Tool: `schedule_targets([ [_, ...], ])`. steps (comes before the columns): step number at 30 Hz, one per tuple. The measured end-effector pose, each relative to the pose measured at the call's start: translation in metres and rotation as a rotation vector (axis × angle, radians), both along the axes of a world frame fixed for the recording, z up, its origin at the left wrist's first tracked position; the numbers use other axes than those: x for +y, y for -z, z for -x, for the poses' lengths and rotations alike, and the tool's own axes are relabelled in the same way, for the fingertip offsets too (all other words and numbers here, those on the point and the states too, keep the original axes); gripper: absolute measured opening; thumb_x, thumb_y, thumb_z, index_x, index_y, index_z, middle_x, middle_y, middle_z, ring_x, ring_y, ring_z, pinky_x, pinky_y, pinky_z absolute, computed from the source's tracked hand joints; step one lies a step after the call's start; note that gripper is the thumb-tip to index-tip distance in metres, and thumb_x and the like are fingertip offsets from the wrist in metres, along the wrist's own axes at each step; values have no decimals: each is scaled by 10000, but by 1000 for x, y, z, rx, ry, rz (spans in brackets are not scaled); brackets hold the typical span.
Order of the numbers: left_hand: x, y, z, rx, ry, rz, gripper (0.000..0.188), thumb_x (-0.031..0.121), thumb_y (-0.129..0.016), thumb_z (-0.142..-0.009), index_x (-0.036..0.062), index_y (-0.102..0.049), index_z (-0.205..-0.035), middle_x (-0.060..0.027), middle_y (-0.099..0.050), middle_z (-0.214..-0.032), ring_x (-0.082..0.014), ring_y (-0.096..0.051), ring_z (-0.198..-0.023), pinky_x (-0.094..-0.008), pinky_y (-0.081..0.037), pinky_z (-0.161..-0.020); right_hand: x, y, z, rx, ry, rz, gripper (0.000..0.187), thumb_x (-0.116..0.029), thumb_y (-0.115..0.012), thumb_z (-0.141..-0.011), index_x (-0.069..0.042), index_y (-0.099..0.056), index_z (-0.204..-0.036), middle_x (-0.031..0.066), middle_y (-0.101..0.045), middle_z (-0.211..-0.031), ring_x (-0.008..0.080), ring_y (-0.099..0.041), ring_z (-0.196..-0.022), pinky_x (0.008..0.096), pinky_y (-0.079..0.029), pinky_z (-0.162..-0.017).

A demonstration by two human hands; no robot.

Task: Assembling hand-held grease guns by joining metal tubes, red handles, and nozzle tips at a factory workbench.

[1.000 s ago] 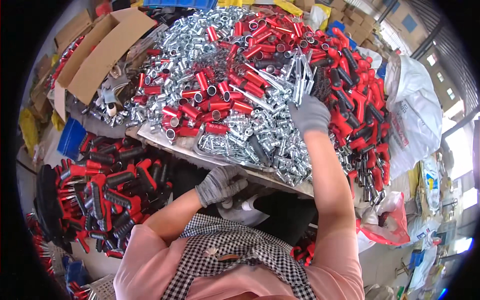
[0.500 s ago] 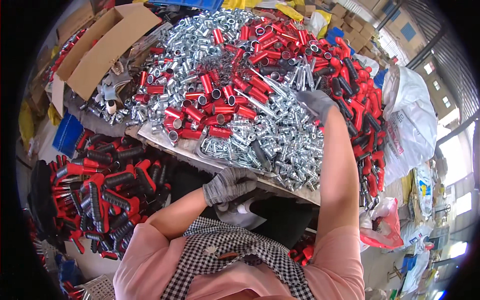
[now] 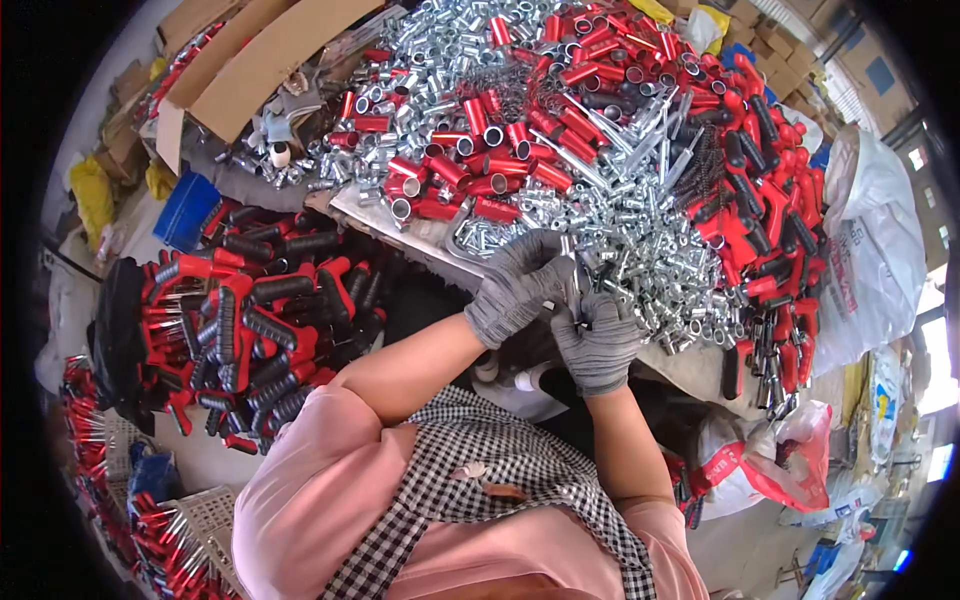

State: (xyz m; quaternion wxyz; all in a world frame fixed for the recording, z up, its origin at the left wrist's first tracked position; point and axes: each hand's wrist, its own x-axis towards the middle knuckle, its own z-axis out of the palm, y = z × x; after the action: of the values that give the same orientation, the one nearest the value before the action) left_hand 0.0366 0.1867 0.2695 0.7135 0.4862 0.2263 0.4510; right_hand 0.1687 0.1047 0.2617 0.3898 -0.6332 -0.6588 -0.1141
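Between the grey-gloved left hand (image 3: pixel 515 288) and grey-gloved right hand (image 3: pixel 598 342), fingers of both pinch a thin silver metal piece (image 3: pixel 575 275). Beneath lies a table (image 3: pixel 690 365) heaped with silver metal sleeves (image 3: pixel 640 235) and red tubes (image 3: pixel 470 165); red-and-black handles (image 3: pixel 250 310) crowd the floor leftward.

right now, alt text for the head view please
Two grey-gloved hands, left hand and right hand, meet over a small metal part at the edge of a table heaped with silver tubes and red sleeves.

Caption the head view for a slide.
Grey-gloved left hand and right hand meet over a small silver metal part beside heaped shiny metal sleeves.
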Motion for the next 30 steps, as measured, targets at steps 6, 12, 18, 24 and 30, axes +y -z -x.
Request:
schedule_targets([
  [6,-6,28,-8,71,-208,-239,331,1,-588,-847,43,-512,-1166,-8,-520,-865,-75,-499,-745,-223,-447,-686,-8,35,-2,137,-174,6,322,-232,-721,-724,-32,-565,-921,120,-555,-754,285,-550,-631,403,-459,-576],
  [12,-17,24,-9,12,-235,-412,334,-30,-571,-840,63,-488,-1150,-10,-478,-935,-86,-458,-812,-237,-419,-711,-20,57,8,814,-286,378,328,-216,-528,-928,-10,-530,-1184,165,-630,-918,294,-609,-815,365,-476,-753],
  [18,-12,14,2,227,-114,-644,414,-17,-604,-711,83,-498,-1099,-52,-492,-1006,-167,-490,-926,-305,-424,-827,-18,49,15,1158,-416,303,334,-222,-539,-958,2,-529,-1206,42,-626,-965,112,-555,-852,269,-469,-782],
  [24,-10,5,21,361,-82,-612,519,26,-629,-717,83,-490,-1215,-61,-509,-1034,-181,-506,-978,-324,-425,-881,-9,41,24,1133,-443,409,409,-280,-561,-948,9,-504,-1233,55,-614,-1028,120,-550,-902,268,-458,-826],
  [30,8,0,29,330,-43,-558,552,39,-648,-734,76,-479,-1258,-56,-514,-1019,-152,-510,-940,-300,-440,-853,5,54,34,1211,-512,335,403,-241,-582,-931,9,-488,-1234,69,-603,-1043,129,-545,-890,272,-456,-815],
])
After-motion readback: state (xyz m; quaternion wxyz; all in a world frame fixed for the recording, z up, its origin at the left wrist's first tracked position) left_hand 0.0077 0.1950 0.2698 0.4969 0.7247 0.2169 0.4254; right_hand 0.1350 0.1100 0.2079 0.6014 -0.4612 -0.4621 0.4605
